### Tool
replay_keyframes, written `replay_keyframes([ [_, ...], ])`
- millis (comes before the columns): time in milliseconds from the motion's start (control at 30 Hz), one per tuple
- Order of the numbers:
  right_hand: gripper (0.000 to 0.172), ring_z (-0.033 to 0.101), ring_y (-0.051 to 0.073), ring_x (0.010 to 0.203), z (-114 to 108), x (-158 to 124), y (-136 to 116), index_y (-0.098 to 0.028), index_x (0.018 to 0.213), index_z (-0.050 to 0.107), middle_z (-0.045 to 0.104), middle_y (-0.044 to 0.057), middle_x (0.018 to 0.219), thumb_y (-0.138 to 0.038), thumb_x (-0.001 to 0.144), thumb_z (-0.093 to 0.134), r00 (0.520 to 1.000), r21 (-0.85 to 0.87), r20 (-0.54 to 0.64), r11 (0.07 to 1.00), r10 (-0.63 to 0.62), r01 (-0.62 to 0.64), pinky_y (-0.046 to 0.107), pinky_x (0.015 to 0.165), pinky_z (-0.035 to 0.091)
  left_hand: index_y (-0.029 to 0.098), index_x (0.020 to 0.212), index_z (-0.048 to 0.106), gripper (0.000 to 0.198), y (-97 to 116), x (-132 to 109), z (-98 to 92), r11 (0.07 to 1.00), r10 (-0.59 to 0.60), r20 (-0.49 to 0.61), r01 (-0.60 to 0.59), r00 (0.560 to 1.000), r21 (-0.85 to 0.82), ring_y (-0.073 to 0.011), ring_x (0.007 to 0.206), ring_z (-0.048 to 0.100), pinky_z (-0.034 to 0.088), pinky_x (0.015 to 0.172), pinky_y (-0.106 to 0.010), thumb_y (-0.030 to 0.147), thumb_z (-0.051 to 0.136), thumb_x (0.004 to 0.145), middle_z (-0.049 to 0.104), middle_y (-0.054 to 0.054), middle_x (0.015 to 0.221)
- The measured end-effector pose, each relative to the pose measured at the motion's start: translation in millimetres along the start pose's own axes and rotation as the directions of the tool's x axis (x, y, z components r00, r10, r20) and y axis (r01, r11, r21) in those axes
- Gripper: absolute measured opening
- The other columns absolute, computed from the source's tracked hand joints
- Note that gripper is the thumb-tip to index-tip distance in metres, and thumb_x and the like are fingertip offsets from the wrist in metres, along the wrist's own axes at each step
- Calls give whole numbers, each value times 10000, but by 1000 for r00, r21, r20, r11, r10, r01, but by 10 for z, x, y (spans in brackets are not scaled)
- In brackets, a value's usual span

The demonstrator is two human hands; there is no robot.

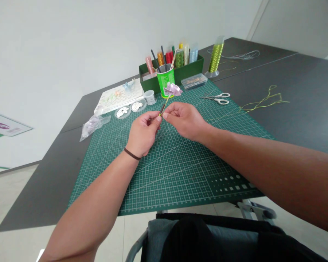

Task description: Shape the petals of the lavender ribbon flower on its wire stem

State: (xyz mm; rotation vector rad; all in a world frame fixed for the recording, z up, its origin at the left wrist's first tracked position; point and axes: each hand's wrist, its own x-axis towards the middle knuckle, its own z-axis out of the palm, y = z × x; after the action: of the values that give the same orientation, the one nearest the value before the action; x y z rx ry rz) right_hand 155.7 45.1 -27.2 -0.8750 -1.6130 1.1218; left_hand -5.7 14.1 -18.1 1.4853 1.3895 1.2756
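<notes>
Far L edge of frame: framed sign (11, 125) on the wall, purple logo on white. Moving R, left of ctr, a clear plastic bag (93, 125) w/ pale lilac bits lies partly on the dark table (292, 87), near the green cutting mat (164, 178). Above it, a white pad (108, 105) w/ small pale pieces on top, incl. a light blue one (129, 86). Then 2 shallow clear dishes side by side, L dish (123, 112) and R dish (138, 105), both w/ white pieces. Below, approx. ctr: left hand (143, 133), dark band (132, 154) on wrist, thumb + fingers pinched on the lower end of a thin stem (167, 100), a dark slim piece (162, 108) alongside. Stem tilts up-R to a lilac flower (173, 89), mid-frame, in front of a bright green can (164, 77) w/ sticks in it. Behind can, a dk green box (191, 70) w/ colored thread spools. Right hand (186, 120): fingers curled, tips at the stem just beside L fingertips; can't tell if clamped on stem or thread. Further R: clear case (194, 81), white-handled scissors (218, 98) on mat, yellow-green spool (216, 58) upright, loose yellow-green thread (266, 101).
</notes>
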Motion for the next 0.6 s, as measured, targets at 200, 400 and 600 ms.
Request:
replay_keyframes([
  [200,175,413,102,558,7,2,5,-210,808,583,554,-46,638,-174,925,708,1000,3,-14,1000,7,-7,260,515,299,164,1021,782,100,28,-10,-9,999,-11,-14,11,1000,43,-86,589,574,436,535,-194,153,755,925,685,15,689],
  [400,176,481,103,585,22,6,23,-206,823,592,629,-26,684,-144,905,735,1000,30,-16,999,20,-19,247,524,328,161,1022,751,144,86,-48,8,996,-76,20,77,997,-40,-84,635,665,422,490,-178,192,798,890,755,-32,914],
  [600,185,466,110,589,14,11,29,-210,813,588,604,-29,678,-163,912,736,1000,24,-22,1000,21,-21,260,542,339,176,956,720,185,93,-42,16,981,-90,33,94,995,-169,-50,566,562,424,499,-175,165,842,817,694,17,842],
])
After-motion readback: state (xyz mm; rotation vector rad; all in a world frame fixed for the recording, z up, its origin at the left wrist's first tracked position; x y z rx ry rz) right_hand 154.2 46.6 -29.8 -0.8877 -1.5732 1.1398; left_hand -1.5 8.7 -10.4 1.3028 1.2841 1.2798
